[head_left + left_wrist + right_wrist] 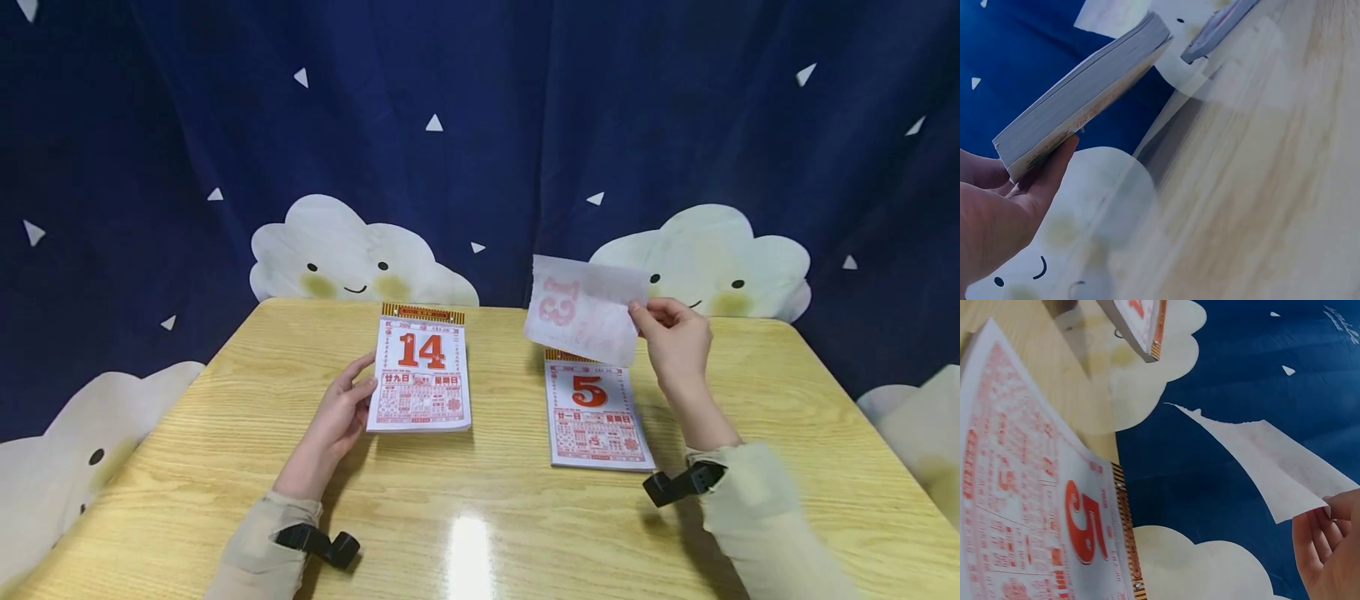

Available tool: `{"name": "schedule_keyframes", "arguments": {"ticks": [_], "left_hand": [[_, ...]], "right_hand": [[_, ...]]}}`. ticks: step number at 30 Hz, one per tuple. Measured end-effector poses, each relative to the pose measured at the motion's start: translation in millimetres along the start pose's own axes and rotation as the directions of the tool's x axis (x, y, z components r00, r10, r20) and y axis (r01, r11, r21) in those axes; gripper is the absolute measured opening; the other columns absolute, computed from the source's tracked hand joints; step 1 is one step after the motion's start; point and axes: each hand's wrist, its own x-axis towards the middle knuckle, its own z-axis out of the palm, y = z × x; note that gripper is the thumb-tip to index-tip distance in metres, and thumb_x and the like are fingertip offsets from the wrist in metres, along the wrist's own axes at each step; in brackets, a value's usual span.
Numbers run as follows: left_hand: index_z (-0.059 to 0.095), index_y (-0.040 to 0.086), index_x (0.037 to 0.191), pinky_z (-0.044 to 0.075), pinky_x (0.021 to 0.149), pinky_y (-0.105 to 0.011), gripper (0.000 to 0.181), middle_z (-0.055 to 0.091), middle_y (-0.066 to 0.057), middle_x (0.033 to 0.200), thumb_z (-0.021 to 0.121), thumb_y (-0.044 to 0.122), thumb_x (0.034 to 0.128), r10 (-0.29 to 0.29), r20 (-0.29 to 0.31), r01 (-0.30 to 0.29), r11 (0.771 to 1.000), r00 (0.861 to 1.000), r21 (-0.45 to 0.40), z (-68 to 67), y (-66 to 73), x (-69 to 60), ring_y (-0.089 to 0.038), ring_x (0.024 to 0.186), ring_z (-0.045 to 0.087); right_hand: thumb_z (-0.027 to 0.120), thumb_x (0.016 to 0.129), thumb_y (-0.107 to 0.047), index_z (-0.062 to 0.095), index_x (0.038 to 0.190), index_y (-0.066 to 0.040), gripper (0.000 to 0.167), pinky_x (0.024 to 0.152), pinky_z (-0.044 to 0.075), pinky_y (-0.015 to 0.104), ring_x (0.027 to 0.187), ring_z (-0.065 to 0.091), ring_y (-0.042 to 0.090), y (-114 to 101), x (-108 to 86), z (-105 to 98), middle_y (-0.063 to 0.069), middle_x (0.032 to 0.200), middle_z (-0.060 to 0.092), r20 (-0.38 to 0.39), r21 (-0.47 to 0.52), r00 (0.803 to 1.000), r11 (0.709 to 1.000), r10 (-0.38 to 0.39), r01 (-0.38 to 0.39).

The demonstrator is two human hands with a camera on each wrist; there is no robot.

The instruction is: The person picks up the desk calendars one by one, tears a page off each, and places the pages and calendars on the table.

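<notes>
My left hand (347, 410) grips the left edge of a thick calendar pad (420, 375) showing a red 14. In the left wrist view the pad (1079, 94) is held up off the table, fingers under its back. Between thumb and fingers my right hand (678, 342) pinches the edge of a thin loose sheet (585, 308), its 13 showing reversed through the paper. Below that sheet is a second pad (600, 417) with a red 5, its top partly covered in the head view. The right wrist view shows the sheet's (1266, 462) ragged far edge.
A light wooden table (510, 517) lies under both pads. Behind it hangs a dark blue curtain (480, 100) with white triangles and smiling clouds. Each wrist wears a small black camera, one at the left sleeve (262, 533) and one at the right (757, 508).
</notes>
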Motion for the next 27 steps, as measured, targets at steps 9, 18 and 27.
{"name": "schedule_keyframes", "arguments": {"ticks": [9,18,27], "left_hand": [[0.020,0.005,0.143,0.053,0.059,-0.025,0.049,0.064,0.002,0.082,0.032,0.002,0.0955,-0.056,-0.014,0.056,0.997,0.998,0.045,-7.7,-0.4,-3.2,-0.011,0.067,0.062],[0.019,0.002,0.143,0.052,0.058,-0.024,0.051,0.065,0.003,0.076,0.035,0.004,0.0952,-0.075,-0.008,0.075,0.992,0.997,0.097,-13.5,-1.2,-3.8,-0.009,0.065,0.062],[0.018,0.002,0.143,0.052,0.060,-0.024,0.052,0.065,0.004,0.077,0.036,0.005,0.0949,-0.102,-0.031,0.105,0.986,0.994,0.128,-19.2,0.3,-3.3,-0.008,0.067,0.061]], "right_hand": [[0.066,0.082,-0.020,0.070,0.083,-0.003,0.017,0.047,0.038,0.010,0.054,0.049,-0.003,6.0,-15.9,17.1,0.010,0.069,0.065,-0.006,-0.178,0.960,0.945,-0.280,0.274],[0.066,0.081,-0.013,0.070,0.080,-0.003,0.010,0.052,0.043,0.013,0.059,0.061,0.015,1.9,-29.1,36.4,0.008,0.070,0.068,0.039,-0.238,0.883,0.854,-0.468,0.463],[0.064,0.080,-0.005,0.068,0.082,-0.003,0.005,0.057,0.052,0.035,0.064,0.064,0.020,-2.0,-40.7,49.3,0.010,0.076,0.067,0.159,-0.317,0.726,0.662,-0.669,0.679]]}}
